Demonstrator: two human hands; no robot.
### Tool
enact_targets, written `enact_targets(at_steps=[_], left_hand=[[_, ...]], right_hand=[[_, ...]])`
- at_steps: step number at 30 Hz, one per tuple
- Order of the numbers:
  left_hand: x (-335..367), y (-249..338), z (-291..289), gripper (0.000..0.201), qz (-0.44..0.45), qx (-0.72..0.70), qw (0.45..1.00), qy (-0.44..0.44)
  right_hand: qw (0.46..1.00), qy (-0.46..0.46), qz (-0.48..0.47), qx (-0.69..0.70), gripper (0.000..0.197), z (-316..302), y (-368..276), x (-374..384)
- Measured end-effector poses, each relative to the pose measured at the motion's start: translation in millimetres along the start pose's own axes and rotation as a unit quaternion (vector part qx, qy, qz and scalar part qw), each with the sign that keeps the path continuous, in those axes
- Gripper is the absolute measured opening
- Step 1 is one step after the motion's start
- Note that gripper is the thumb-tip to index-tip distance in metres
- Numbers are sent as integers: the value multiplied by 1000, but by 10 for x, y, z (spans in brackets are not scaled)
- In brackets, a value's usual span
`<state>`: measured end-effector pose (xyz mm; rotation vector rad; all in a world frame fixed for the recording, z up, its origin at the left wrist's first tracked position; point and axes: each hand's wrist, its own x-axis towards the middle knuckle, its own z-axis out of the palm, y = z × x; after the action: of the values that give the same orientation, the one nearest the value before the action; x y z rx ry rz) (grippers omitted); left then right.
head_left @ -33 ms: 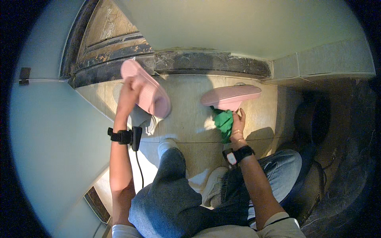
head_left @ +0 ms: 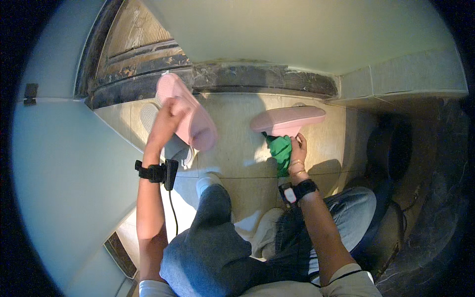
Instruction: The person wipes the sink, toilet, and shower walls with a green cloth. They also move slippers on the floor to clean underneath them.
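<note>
My left hand (head_left: 167, 119) has its fingers curled on a pink slipper (head_left: 192, 115), which slants above the floor at the left. Under it lies a grey slipper (head_left: 148, 117), partly covered by the pink one and my hand. To the right, a second pink slipper (head_left: 288, 118) is tipped on its side, its sole toward the wall. Just below it my right hand (head_left: 298, 150) is closed on a bunched green cloth (head_left: 280, 151), fingertips close to the slipper's strap. Whether those fingers also touch the slipper, I cannot tell.
A dark stone skirting (head_left: 262, 79) runs along the far wall, beside a worn wooden door frame (head_left: 141, 74). Pale blue door panel (head_left: 74, 163) stands at left. Dark round object (head_left: 391, 148) sits in shadow at right. My knees and shoes are close below my hands.
My left hand and the pink slipper have shifted slightly right, uncovering more of the grey slipper. The right hand and green cloth have barely moved.
</note>
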<state>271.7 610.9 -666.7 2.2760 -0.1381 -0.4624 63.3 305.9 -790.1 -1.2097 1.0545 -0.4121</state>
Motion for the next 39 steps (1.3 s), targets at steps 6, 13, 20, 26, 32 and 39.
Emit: enact_targets(at_steps=[6,13,20,26,32,39], left_hand=[[-205,281,563,34,116,19,963,-243],[-244,323,1242,27,203,-2,927,-315],[-387,382,1636,27,203,156,911,-322],[-250,202,1749,28,181,36,933,-309],[84,-167,1159,39,78,-132,974,-165],[207,-660,424,26,75,92,987,111]], right_hand=[[976,-92,-97,-171,9,-64,-289,253],[848,-185,-202,-454,16,-98,-1147,211],[476,-276,-206,-809,25,126,-1274,-24],[560,-255,-323,-719,18,462,-655,-278],[541,-333,-366,-680,20,510,-779,-283],[427,-263,-309,-808,16,469,-621,-256]])
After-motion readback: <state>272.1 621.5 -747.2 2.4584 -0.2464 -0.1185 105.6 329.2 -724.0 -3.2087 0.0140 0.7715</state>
